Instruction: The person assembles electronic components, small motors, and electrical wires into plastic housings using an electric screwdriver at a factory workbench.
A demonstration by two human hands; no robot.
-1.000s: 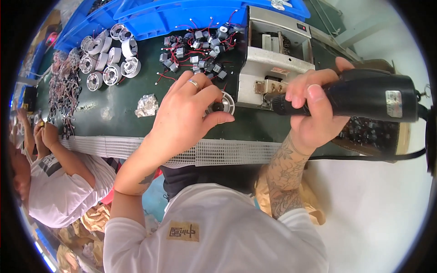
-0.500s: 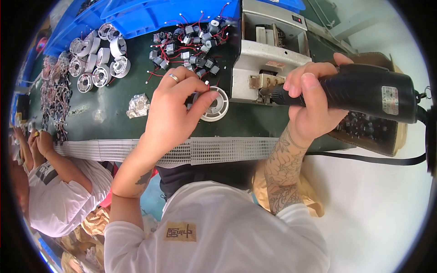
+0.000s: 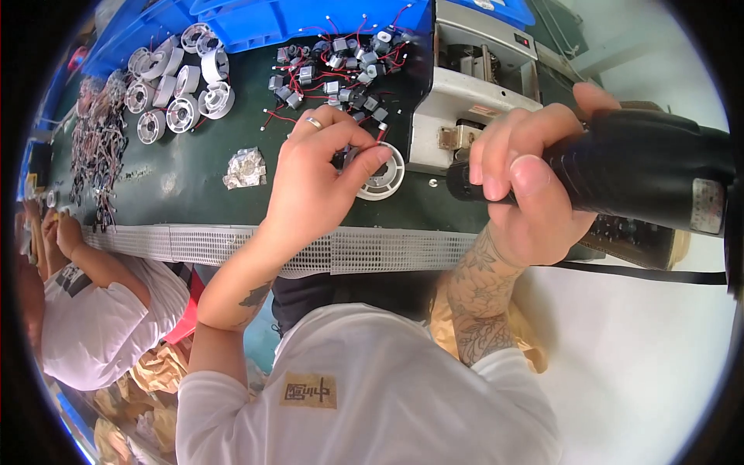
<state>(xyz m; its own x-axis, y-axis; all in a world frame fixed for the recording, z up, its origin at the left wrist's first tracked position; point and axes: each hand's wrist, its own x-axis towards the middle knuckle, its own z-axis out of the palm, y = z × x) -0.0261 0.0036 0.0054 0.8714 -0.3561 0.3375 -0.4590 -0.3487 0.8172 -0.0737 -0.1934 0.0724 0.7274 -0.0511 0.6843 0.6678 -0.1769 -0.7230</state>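
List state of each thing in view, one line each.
left hand: fingers closed on white round part
white round part: flat on green bench, held at its rim
right hand: gripping black power tool
black power tool: held level, tip toward grey machine
grey machine: upright on bench
small motors: loose pile, untouched

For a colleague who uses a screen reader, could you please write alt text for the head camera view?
Seen from above, a person's left hand holds a round white plastic housing on a dark green workbench, while the right hand grips a black electric screwdriver. Small motors with red wires and more white housings lie farther back, and another person in white sits at left.
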